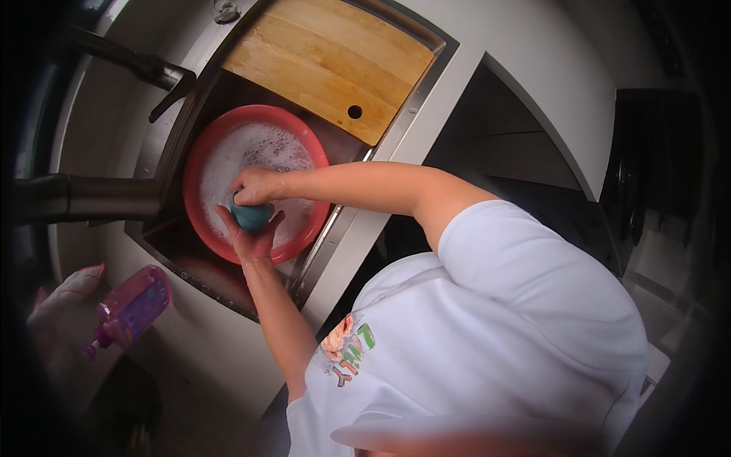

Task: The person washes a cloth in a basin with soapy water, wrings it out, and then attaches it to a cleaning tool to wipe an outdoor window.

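A teal rounded vessel, a cup or small bowl (251, 216), is between my two hands over a red plastic basin (317, 148) of sudsy water. My right hand (257, 185) reaches in from above in the picture, its fingers at the vessel's rim and partly hidden inside. From below, my left hand (251, 237) cups the vessel's underside with thumb and fingers spread around it. The basin stands in a dark metal sink (211, 274), and white foam (257, 143) covers much of its water.
A wooden cutting board (337, 63) with a hole lies across the sink's upper part. Dark faucets (114, 199) reach in from the left. A pink pump bottle (137, 305) and a pale cloth (71, 291) are at lower left. A light countertop (348, 245) edges the sink.
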`<state>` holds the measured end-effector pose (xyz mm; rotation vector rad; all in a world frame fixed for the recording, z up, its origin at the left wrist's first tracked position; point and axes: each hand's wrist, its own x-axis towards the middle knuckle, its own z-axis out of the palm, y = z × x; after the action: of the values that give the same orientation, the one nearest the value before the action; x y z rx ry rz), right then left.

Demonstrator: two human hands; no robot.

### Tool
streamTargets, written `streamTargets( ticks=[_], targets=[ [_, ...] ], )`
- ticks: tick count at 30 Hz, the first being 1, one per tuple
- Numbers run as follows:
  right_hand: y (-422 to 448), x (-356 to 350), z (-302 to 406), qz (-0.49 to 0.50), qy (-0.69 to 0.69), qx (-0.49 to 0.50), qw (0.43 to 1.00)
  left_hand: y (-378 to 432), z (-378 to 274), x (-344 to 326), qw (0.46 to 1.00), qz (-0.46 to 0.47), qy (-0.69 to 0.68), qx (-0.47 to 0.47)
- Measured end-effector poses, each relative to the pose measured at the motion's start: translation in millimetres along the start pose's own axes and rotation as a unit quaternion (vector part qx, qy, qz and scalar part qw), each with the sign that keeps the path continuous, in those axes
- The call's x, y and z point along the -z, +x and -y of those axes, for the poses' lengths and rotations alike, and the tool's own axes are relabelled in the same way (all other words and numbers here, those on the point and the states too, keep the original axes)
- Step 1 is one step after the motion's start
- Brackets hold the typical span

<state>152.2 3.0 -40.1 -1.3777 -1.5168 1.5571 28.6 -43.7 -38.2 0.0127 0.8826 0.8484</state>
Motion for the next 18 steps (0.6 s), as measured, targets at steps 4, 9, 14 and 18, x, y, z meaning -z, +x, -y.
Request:
streamTargets(
  ticks=[4, 9, 14, 18],
  targets=[
    [14, 8, -8, 0.076, 0.000, -0.121, 0.990, 5, -1, 19, 0.994, 0.046, 0.101, 0.007],
    [13, 39, 26, 0.236, -0.183, 0.162, 0.940, -22, -8, -9, 0.991, 0.005, 0.130, -0.029],
    [-31, 40, 64, 0.191, -0.441, 0.369, 0.796, -19, -14, -5, 0.989, 0.118, 0.084, -0.032],
    [-19, 27, 48, 0.210, -0.368, 0.348, 0.836, -17, -25, 3, 0.966, 0.186, 0.180, 0.009]
  ],
)
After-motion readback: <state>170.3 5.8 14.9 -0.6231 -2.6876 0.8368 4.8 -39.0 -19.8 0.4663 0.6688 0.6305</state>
